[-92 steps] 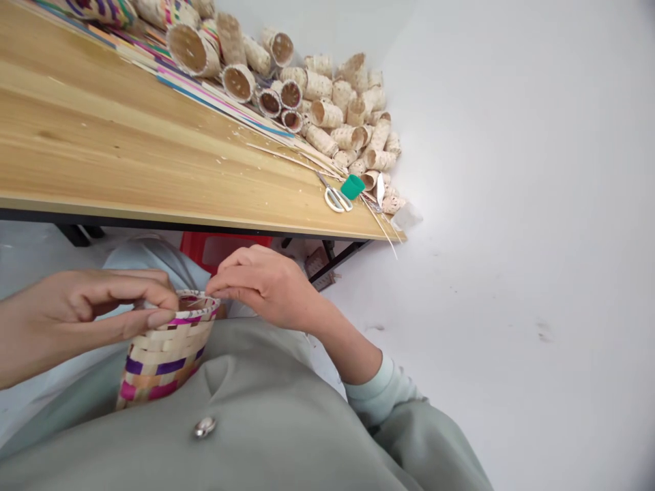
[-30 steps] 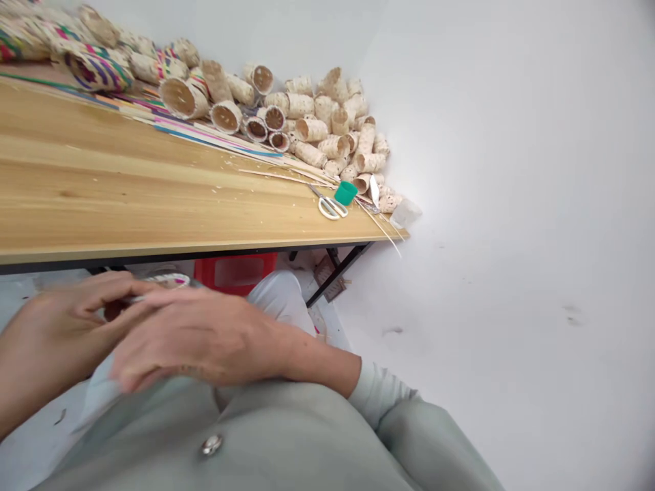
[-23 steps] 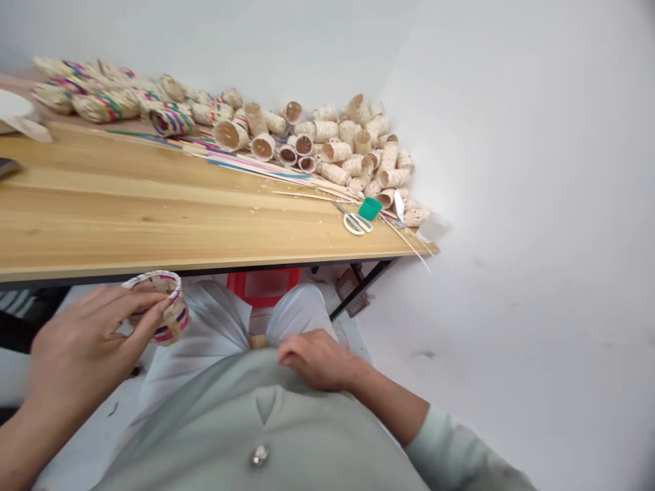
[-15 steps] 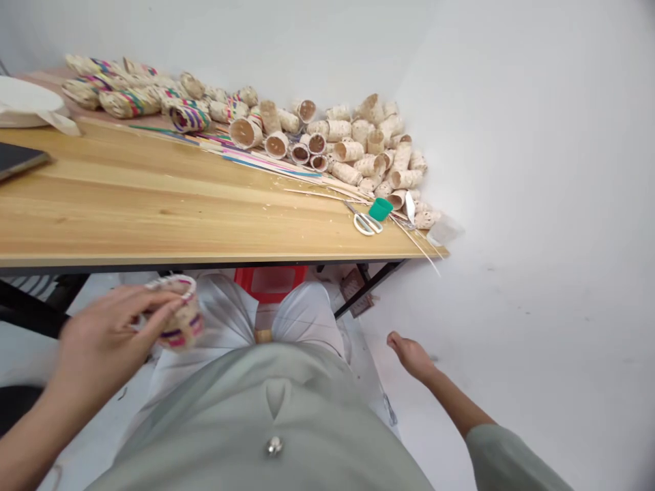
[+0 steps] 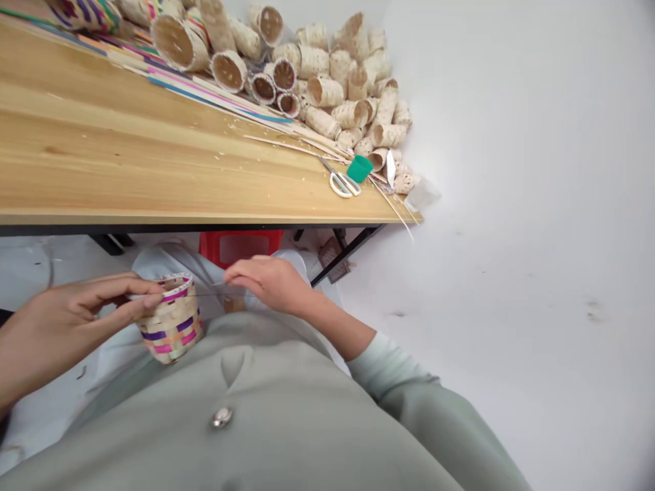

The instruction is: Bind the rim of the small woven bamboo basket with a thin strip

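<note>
Left hand [image 5: 84, 310] grips the woven basket [image 5: 174, 326] by its rim, lower left of the frame, its body below and right of the grip; right hand [image 5: 271, 281], lower centre, pinches a thin thread [image 5: 209, 294] spanning open room between them; tabletop [image 5: 127, 174] edge runs above; woven tubes [image 5: 321, 123] line its back; white wall [image 5: 522, 177] fills the right.

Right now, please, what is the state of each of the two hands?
Left hand: closed, pinching the woven basket at its rim.
Right hand: closed, seemingly on a thin thread.
</note>
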